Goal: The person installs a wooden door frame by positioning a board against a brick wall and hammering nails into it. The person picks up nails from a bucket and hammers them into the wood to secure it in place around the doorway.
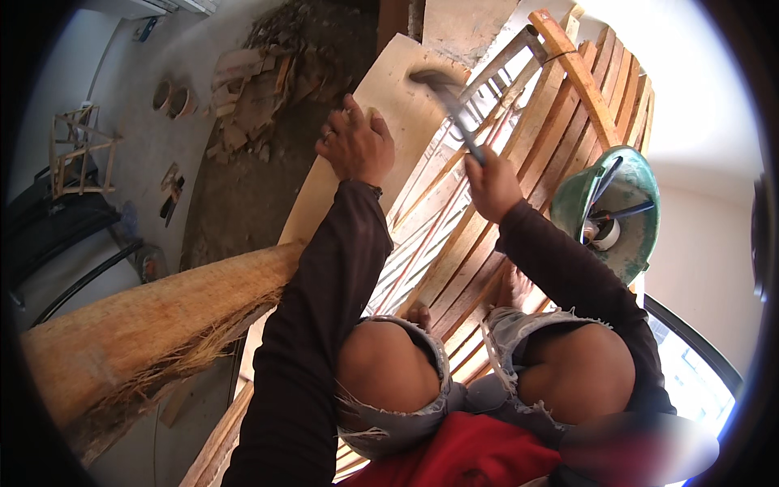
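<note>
My left hand [357, 148] lies over the left edge of a pale, flat wooden board [406, 105]. Its thumb is on the board's face while the other fingers bend over the edge; their tips are partly hidden. My right hand [492, 185] is closed around the handle of a hammer [458, 118]. The hammer's dark head, smeared by motion, is over the right part of the board, and whether it touches the wood cannot be told. Any nail under it is not visible.
I squat barefoot on wooden slats [479, 268] with gaps between them. A green bucket [604, 178] holding tools stands at the right. A thick peeled log [170, 325] crosses the lower left. Beyond lie wood scraps [251, 89] and two pots [173, 99] far below.
</note>
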`<state>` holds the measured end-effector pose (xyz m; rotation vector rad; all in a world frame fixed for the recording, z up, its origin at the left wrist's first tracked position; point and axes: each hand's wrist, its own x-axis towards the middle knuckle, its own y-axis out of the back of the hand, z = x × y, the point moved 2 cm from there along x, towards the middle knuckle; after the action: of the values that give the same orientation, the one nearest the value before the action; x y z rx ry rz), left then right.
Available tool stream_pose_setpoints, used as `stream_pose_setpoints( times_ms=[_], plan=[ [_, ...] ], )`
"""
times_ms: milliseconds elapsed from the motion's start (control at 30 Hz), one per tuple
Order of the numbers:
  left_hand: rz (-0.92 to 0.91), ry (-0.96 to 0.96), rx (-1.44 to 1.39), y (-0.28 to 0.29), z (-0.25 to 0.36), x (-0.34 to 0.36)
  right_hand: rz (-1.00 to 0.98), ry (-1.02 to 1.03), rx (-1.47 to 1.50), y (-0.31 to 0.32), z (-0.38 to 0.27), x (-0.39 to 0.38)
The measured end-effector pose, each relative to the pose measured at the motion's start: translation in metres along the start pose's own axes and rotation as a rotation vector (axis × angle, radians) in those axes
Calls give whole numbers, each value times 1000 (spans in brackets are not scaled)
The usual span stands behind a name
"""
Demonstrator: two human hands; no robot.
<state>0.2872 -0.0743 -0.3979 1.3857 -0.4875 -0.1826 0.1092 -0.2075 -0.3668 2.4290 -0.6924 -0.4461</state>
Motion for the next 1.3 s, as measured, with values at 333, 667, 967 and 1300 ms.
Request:
stream_pose_setpoints(
  times_ms=[333,667,967,1300],
  plan=[
    [-44,-1,-5,-2,-1,-4,8,30,-45,0,8,3],
    [-10,-11,1,-5,-7,0,-57,-22,-115,7,9,29],
    [-105,-396,-20,-14,26,-2,-119,-69,354,103,-32,-40],
    [-359,-978,-993,100,264,-12,429,-93,721,278,2,-148]
  ],
)
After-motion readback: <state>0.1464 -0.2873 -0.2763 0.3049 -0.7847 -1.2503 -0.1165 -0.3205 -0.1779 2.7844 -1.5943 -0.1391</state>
